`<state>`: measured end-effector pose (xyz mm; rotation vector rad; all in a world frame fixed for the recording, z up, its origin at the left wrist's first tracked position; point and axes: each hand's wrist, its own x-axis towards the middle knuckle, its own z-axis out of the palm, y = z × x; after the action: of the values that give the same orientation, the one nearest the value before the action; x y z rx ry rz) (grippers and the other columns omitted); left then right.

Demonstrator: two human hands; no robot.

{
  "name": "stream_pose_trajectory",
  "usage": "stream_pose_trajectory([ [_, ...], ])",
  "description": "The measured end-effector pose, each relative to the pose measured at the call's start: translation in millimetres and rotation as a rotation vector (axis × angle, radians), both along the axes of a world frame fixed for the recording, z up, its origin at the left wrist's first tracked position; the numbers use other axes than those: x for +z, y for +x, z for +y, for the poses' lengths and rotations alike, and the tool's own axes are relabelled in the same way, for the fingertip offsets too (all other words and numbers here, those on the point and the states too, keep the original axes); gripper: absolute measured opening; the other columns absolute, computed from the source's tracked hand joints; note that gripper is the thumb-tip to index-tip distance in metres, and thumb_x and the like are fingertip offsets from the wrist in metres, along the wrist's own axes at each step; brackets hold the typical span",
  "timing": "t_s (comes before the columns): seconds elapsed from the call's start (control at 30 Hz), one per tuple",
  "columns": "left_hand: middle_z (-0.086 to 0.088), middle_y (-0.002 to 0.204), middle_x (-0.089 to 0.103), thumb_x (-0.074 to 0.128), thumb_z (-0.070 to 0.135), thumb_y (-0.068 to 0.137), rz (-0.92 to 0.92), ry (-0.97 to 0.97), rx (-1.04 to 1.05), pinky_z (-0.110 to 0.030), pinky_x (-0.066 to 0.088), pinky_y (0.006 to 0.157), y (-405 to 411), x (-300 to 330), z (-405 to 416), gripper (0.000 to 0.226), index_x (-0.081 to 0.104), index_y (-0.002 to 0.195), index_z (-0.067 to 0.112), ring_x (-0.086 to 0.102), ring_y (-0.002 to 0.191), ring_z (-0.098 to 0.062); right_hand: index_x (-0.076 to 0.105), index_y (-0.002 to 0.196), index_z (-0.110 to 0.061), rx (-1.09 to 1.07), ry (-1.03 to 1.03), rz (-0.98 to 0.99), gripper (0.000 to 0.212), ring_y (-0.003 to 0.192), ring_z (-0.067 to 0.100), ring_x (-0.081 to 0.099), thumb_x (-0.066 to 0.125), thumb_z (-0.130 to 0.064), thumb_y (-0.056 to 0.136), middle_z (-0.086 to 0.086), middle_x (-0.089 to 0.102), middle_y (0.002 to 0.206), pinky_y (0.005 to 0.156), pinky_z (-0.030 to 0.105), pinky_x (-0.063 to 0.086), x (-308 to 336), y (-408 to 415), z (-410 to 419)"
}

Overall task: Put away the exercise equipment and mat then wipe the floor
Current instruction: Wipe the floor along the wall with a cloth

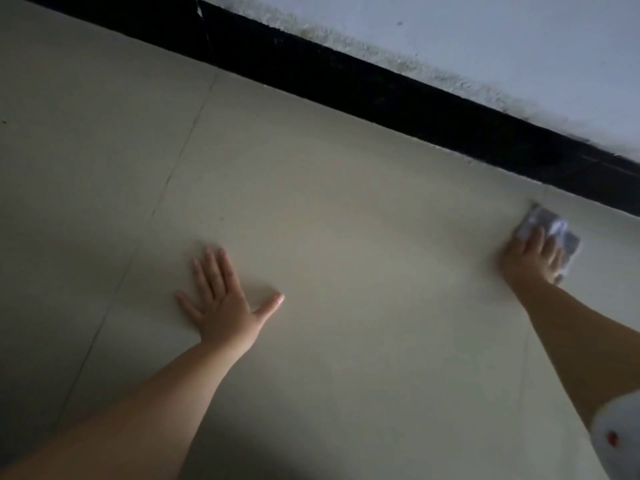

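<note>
**A cloth is pressed to the floor near the wall**

A pale tiled floor (311, 202) is seen from above. Thin lines between the tiles can be seen, one long line running from about 12 o'clock down to 8 o'clock.

The left hand (221, 299) is laid flat on the floor, a little toward 7 o'clock from the middle of the picture. Its fingers are straight and spread, and the thumb is stuck out toward 3 o'clock. Nothing is held in it. The bare arm behind it is stretched back toward 7 o'clock.

The right hand (530, 256) is found far out at 3 o'clock. It is pressed down on a small cloth (554, 233), which is pale grey and white and a bit crumpled. The cloth is flat on the floor under the fingers, and part of it sticks out past the fingertips toward 1 o'clock. This part of the picture is blurred, so it cannot be told whether the fingers are straight on the cloth or curled round it. The bare arm behind this hand is stretched back toward 5 o'clock, where a bit of white sleeve (620, 431) with a small red mark is seen.

The cloth is near a black strip (381, 84) at the foot of the wall (485, 36). The strip is run from 11 o'clock to 3 o'clock. The wall above it is pale and has dirty marks along its bottom edge.

The two hands are well apart.
</note>
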<state>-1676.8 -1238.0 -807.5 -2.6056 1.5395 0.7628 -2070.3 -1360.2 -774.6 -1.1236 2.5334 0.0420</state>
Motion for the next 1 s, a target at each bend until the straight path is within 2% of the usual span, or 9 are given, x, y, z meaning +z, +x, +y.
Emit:
stream_pose_trajectory([
  [0.07, -0.008, 0.160, -0.009, 0.057, 0.074, 0.067, -0.005, 0.004, 0.002, -0.064, 0.001, 0.110, -1, 1, 0, 0.121, -0.003, 0.151, 0.011, -0.010, 0.147, -0.026, 0.009, 0.152, -0.025, -0.233, 0.011, -0.014, 0.062, 0.147, 0.024, -0.002, 0.016, -0.047, 0.095, 0.004, -0.001, 0.161, 0.116, 0.047, -0.004, -5, 10, 10],
  [0.13, -0.007, 0.160, -0.011, 0.062, 0.066, 0.070, -0.018, 0.002, 0.006, -0.062, 0.001, 0.111, -1, 1, -2, 0.118, -0.004, 0.151, 0.011, -0.011, 0.147, -0.025, 0.009, 0.152, -0.027, -0.149, 0.011, -0.017, 0.055, 0.147, 0.022, -0.003, 0.021, -0.041, 0.100, 0.003, -0.001, 0.160, 0.116, 0.047, -0.004, -8, 57, 9],
  [0.33, -0.006, 0.160, -0.001, 0.048, 0.047, 0.092, 0.004, -0.042, 0.069, -0.060, 0.003, 0.113, 4, 0, -4, 0.080, 0.007, 0.152, 0.014, -0.004, 0.148, -0.022, 0.013, 0.152, -0.026, 0.981, -0.055, -0.113, 0.056, 0.147, 0.023, 0.003, 0.019, -0.042, 0.098, 0.003, 0.005, 0.160, 0.116, 0.051, -0.003, -22, 240, 76],
  [0.43, -0.004, 0.160, 0.005, 0.041, 0.036, 0.098, 0.035, -0.098, 0.093, -0.056, 0.003, 0.113, 7, 1, -4, 0.063, 0.015, 0.152, 0.015, 0.002, 0.148, -0.020, 0.022, 0.150, -0.028, 1.307, -0.048, -0.226, 0.052, 0.146, 0.021, 0.013, 0.023, -0.041, 0.099, 0.000, 0.016, 0.159, 0.117, 0.050, 0.004, -20, 240, 93],
  [0.53, -0.001, 0.161, 0.001, 0.035, 0.036, 0.100, 0.041, -0.043, 0.070, -0.055, 0.003, 0.113, 14, 3, -7, 0.061, 0.010, 0.152, 0.017, -0.001, 0.148, -0.017, 0.041, 0.142, -0.029, 1.122, -0.147, -0.143, 0.052, 0.139, 0.019, 0.035, 0.025, -0.044, 0.095, -0.001, 0.037, 0.151, 0.112, 0.052, 0.027, -26, 178, 90],
  [0.67, -0.002, 0.161, -0.001, 0.034, 0.037, 0.100, 0.032, -0.004, 0.048, -0.055, 0.003, 0.113, 17, 6, -7, 0.063, 0.006, 0.152, 0.017, -0.002, 0.148, -0.018, 0.017, 0.150, -0.032, 0.362, -0.070, -0.045, 0.052, 0.147, 0.012, 0.006, 0.019, -0.045, 0.099, -0.007, 0.006, 0.160, 0.118, 0.045, 0.007, -18, 44, 105],
  [0.8, -0.003, 0.161, -0.003, 0.037, 0.039, 0.099, -0.017, -0.002, 0.050, -0.057, 0.002, 0.113, 6, 5, -7, 0.067, 0.005, 0.152, 0.015, -0.003, 0.148, -0.020, 0.017, 0.151, -0.027, -0.166, -0.022, -0.040, 0.053, 0.147, 0.020, 0.004, 0.025, -0.038, 0.101, -0.001, 0.006, 0.160, 0.117, 0.048, 0.004, -7, 12, 129],
  [0.87, -0.004, 0.161, -0.004, 0.038, 0.040, 0.098, -0.044, 0.009, 0.043, -0.059, 0.003, 0.112, 4, 6, -7, 0.068, 0.006, 0.152, 0.014, -0.003, 0.148, -0.021, 0.018, 0.151, -0.026, -0.169, -0.025, -0.035, 0.054, 0.147, 0.021, 0.004, 0.028, -0.038, 0.100, 0.002, 0.007, 0.160, 0.116, 0.048, 0.002, -17, 62, 133],
  [1.0, -0.004, 0.161, -0.005, 0.031, 0.041, 0.100, -0.059, 0.047, 0.012, -0.059, 0.005, 0.113, 5, 11, -10, 0.064, 0.007, 0.152, 0.013, -0.003, 0.148, -0.021, 0.051, 0.136, -0.019, 0.408, -0.172, -0.023, 0.055, 0.136, 0.029, 0.039, 0.041, -0.035, 0.084, 0.010, 0.047, 0.144, 0.109, 0.055, 0.024, -25, 208, 171],
])
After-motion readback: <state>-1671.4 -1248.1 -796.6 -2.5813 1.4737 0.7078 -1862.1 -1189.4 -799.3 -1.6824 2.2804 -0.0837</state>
